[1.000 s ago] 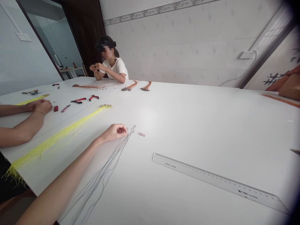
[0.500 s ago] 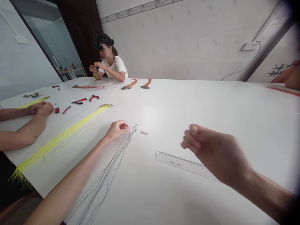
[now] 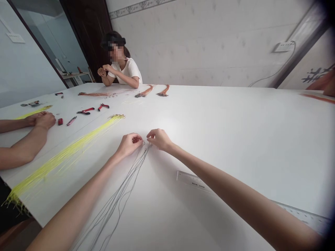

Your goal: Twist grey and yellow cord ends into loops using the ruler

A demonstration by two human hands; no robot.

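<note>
My left hand [image 3: 131, 143] is closed in a pinch at the end of a thin grey cord, where a small metal clasp shows beside the fingertips. Close by on its right, my right hand [image 3: 159, 139] has thumb and fingers curled together; what they hold, if anything, is too small to make out. Below both hands lies a loose bundle of grey cords [image 3: 123, 190], its metal ends gathered near my fingertips and its tails running down toward me. A clear ruler [image 3: 195, 182] lies partly under my right forearm.
Yellow cords [image 3: 75, 144] stretch across the table at left. Beyond them are red-handled pliers [image 3: 86, 111], another pair of pliers [image 3: 103, 107], a pink cutter [image 3: 71, 121] and brown cord bundles [image 3: 145, 92]. One co-worker's arms [image 3: 28, 150] rest at left; another person [image 3: 127, 71] sits opposite.
My right hand has moved left and away from me, from above the ruler to beside my left hand. It now covers the small printed piece there. My left hand keeps its pinch.
</note>
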